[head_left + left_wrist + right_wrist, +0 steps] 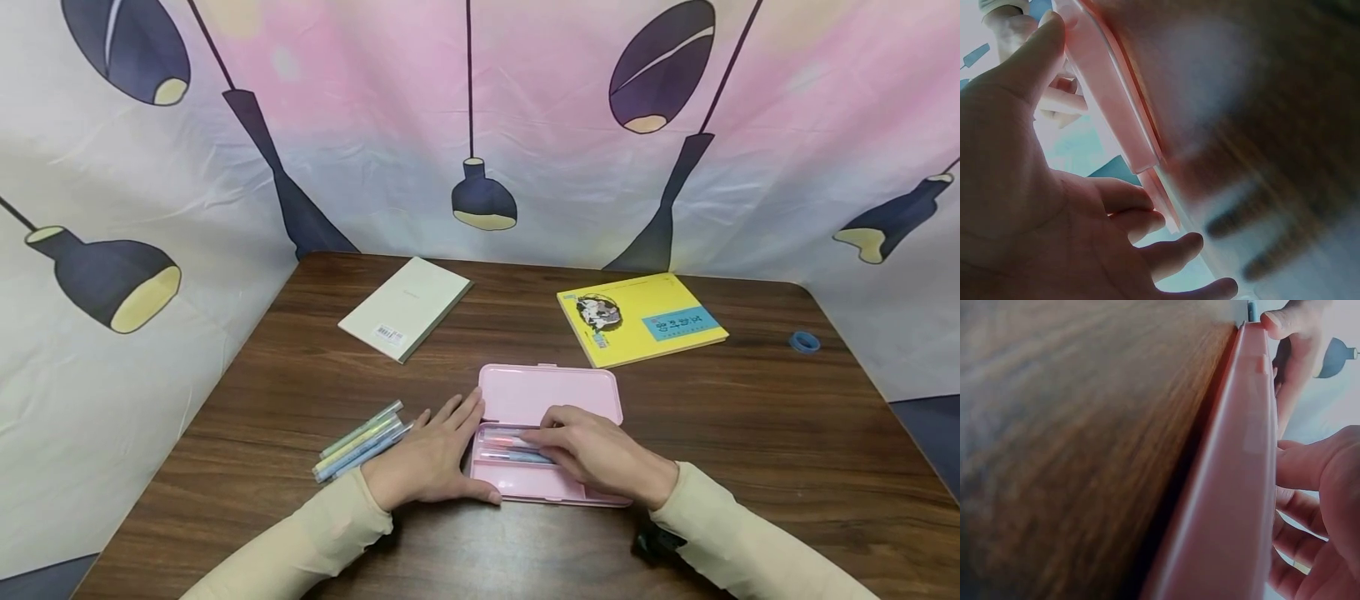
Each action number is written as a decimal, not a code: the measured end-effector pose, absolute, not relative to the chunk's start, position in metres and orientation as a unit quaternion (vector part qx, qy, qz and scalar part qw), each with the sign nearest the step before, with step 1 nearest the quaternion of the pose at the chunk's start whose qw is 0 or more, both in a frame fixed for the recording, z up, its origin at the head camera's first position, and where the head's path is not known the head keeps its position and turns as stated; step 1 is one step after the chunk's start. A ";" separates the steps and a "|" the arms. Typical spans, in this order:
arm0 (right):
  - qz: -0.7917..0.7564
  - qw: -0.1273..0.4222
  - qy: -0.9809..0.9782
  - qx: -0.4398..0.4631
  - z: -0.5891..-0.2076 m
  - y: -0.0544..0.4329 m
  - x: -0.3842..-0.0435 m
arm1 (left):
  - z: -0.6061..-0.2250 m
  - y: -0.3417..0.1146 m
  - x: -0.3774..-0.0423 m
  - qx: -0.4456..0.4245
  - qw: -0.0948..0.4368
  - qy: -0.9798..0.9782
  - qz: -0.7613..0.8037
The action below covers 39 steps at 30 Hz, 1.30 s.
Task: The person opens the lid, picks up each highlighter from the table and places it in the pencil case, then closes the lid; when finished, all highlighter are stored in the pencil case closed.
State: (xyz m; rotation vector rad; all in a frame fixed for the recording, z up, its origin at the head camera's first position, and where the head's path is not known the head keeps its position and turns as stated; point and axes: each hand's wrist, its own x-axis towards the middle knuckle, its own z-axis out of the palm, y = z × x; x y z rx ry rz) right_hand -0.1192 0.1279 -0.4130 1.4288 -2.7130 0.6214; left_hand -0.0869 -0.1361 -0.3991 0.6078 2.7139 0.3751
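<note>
A pink pencil case (528, 482) lies on the table with its lid (551, 396) folded back. Inside its upper compartment are a pen with orange-pink colouring (504, 442) and a bluish pen (517, 456). My right hand (600, 450) reaches into the case, thumb and forefinger pinching the right end of the orange-pink pen; its other fingers are partly hidden. My left hand (431, 458) lies with fingers spread along the case's left side, thumb at the near left corner. Several pens (360, 442), green, yellow and blue, lie just left of that hand.
Behind the case, a pale notebook (408, 308) lies at the left and a yellow book (641, 321) at the right. A blue tape roll (805, 342) sits near the table's right edge. A printed cloth (405, 192) hangs behind the table.
</note>
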 end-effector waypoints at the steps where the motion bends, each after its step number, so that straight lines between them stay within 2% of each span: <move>1: 0.199 0.006 -0.867 0.456 -0.413 0.128 -0.119 | -0.399 -0.136 -0.087 0.214 0.167 0.954 0.132; 15: 0.202 0.005 -0.868 0.453 -0.414 0.128 -0.118 | -0.400 -0.136 -0.086 0.215 0.164 0.953 0.135; 22: 0.197 -0.010 -0.887 0.417 -0.403 0.141 -0.112 | -0.399 -0.136 -0.085 0.218 0.160 0.953 0.135; 31: 0.195 0.043 -0.906 0.373 -0.402 0.176 -0.101 | -0.398 -0.136 -0.086 0.212 0.163 0.954 0.135; 39: 0.187 -0.010 -0.926 0.329 -0.403 0.200 -0.092 | -0.399 -0.136 -0.086 0.213 0.164 0.953 0.137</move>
